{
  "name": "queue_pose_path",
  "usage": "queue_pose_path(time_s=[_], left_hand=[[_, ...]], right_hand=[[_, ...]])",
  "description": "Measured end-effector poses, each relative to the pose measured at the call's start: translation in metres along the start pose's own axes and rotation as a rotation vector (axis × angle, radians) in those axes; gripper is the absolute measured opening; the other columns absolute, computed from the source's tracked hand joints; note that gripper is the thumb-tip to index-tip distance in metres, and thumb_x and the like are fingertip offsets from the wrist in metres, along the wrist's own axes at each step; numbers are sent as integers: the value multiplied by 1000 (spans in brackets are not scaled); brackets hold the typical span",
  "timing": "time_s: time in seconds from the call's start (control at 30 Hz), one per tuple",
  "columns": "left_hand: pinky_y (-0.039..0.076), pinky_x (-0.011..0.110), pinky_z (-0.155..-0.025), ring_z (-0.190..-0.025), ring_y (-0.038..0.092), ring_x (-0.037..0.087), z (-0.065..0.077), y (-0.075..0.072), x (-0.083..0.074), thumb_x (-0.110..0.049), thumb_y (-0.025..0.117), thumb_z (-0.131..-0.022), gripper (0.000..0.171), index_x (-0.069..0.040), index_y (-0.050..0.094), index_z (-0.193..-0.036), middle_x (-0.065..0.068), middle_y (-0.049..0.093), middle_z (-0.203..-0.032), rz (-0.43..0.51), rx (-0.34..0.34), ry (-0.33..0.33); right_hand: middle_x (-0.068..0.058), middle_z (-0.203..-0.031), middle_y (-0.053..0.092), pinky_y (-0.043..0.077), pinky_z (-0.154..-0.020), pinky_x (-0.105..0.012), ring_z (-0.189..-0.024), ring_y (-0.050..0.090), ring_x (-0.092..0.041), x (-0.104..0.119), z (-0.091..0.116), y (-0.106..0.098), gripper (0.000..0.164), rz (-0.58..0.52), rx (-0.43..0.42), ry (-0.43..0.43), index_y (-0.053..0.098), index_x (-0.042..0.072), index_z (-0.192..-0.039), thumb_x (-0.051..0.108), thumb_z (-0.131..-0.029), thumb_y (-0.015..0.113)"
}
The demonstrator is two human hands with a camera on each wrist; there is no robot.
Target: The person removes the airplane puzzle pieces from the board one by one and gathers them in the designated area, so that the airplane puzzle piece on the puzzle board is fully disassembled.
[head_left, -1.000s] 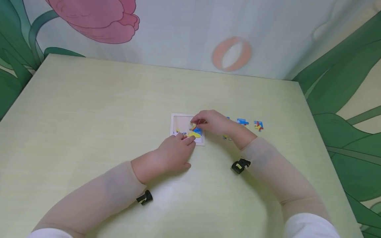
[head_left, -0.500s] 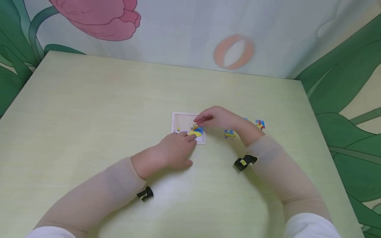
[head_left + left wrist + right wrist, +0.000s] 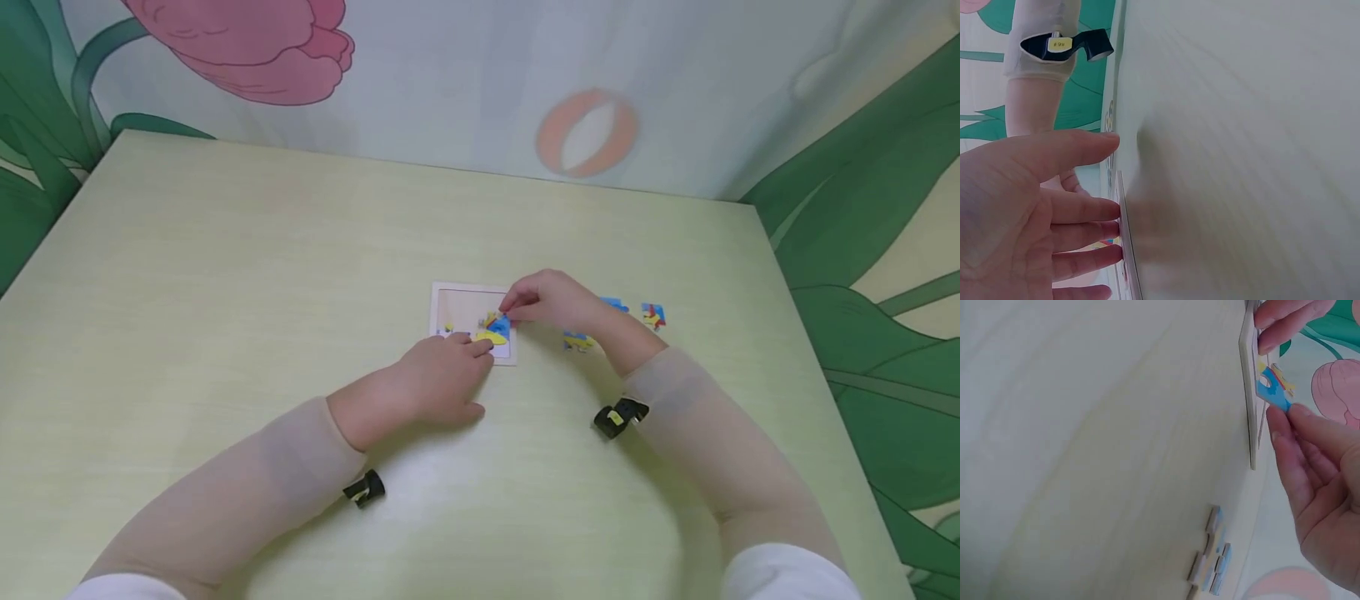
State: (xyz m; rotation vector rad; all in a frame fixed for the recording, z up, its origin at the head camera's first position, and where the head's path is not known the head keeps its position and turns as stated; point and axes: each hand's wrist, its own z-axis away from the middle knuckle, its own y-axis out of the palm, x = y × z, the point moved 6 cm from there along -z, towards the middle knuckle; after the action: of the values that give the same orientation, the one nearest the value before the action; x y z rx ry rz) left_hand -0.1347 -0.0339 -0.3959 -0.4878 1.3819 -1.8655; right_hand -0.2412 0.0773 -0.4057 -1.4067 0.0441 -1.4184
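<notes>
A small square jigsaw tray (image 3: pixel 434 310) with a pale rim lies mid-table, with yellow, blue and red pieces in its lower part. My left hand (image 3: pixel 444 382) rests on its near edge, fingers fairly straight and thumb spread. In the left wrist view those fingertips (image 3: pixel 1110 210) touch the tray's edge. At the tray's right side, my right hand (image 3: pixel 553 300) pinches a jigsaw piece (image 3: pixel 1274 392) between thumb and index finger. The piece is blue with some yellow and red, and is tilted over the tray. Its exact contact with the pieces below cannot be made out.
Several loose jigsaw pieces lie right of the tray, among them a red, yellow and blue piece (image 3: pixel 653 315) and a yellow and blue piece (image 3: pixel 577 342). My right forearm partly covers this group. A mural wall (image 3: pixel 450 83) stands behind the table.
My right hand has shifted slightly right, from over the tray toward its right rim, and more of the blue piece shows. The left hand stays nearly still.
</notes>
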Motion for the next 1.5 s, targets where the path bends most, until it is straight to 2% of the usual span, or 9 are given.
queue_pose_path(time_s=[0.1, 0.17, 0.3, 0.4, 0.53, 0.8, 1.0, 1.27, 1.5], left_hand=[[40, 40, -98, -127, 40, 30, -1, -2, 0, -44, 59, -85, 60, -4, 52, -129, 8, 41, -143, -1, -9, 5], [40, 40, -98, -127, 41, 30, -1, -3, 0, -45, 59, -85, 59, -5, 53, -128, 8, 42, -143, -2, -9, 5], [39, 39, -99, -128, 40, 29, -1, -2, 2, -45, 59, -85, 61, -6, 52, -131, 7, 41, -144, 5, 4, -4], [37, 39, -101, -129, 38, 29, 0, 0, 3, -45, 59, -85, 62, -6, 50, -133, 7, 39, -145, 13, 17, -2], [37, 39, -101, -129, 39, 30, -1, 0, 2, -45, 58, -86, 62, -6, 50, -133, 7, 40, -144, 7, -4, 18], [38, 39, -100, -129, 38, 29, -2, 5, 3, -44, 58, -86, 61, -6, 50, -132, 7, 40, -144, 16, -23, 10], [39, 39, -99, -129, 39, 29, 1, 5, 1, -42, 59, -86, 59, -5, 51, -131, 8, 41, -143, 20, -35, 18], [39, 40, -98, -128, 40, 30, 1, 4, -2, -42, 59, -85, 58, -3, 52, -128, 9, 42, -143, 7, -46, 25], [38, 38, -99, -128, 40, 30, 1, 3, -2, -42, 59, -86, 58, -3, 52, -128, 9, 42, -142, -5, -48, 24]], right_hand=[[1, -87, 70, 48, -83, -32, -86, 62, -14, 6, 8, -3, 11, 28, -18, -49, 71, 7, -96, 10, -87, 66], [0, -88, 70, 49, -83, -33, -87, 63, -14, 9, 12, -9, 11, 0, -46, -40, 71, 8, -96, 11, -87, 66], [-4, -88, 70, 50, -81, -35, -86, 65, -19, 2, 14, -19, 13, -99, -89, 43, 70, 4, -99, 10, -88, 64], [-7, -89, 70, 51, -79, -34, -86, 65, -23, -9, 12, -19, 15, -145, -62, 105, 69, 2, -101, 8, -89, 63], [-9, -90, 70, 52, -78, -33, -86, 65, -24, -20, 13, -15, 17, -189, -28, 143, 68, 0, -103, 7, -88, 63], [-10, -94, 69, 52, -80, -31, -89, 65, -23, -27, 23, -20, 18, -193, -41, 151, 68, -1, -104, 7, -89, 62], [-10, -97, 69, 52, -81, -32, -90, 66, -22, -44, 33, -26, 19, -190, -46, 185, 67, -1, -105, 8, -90, 61], [-16, -104, 66, 51, -81, -33, -91, 66, -24, -65, 60, -37, 21, -219, -90, 184, 65, -5, -107, 7, -90, 61], [-14, -103, 67, 51, -82, -32, -92, 65, -24, -78, 76, -46, 20, -170, -117, 193, 66, -2, -107, 9, -91, 60]])
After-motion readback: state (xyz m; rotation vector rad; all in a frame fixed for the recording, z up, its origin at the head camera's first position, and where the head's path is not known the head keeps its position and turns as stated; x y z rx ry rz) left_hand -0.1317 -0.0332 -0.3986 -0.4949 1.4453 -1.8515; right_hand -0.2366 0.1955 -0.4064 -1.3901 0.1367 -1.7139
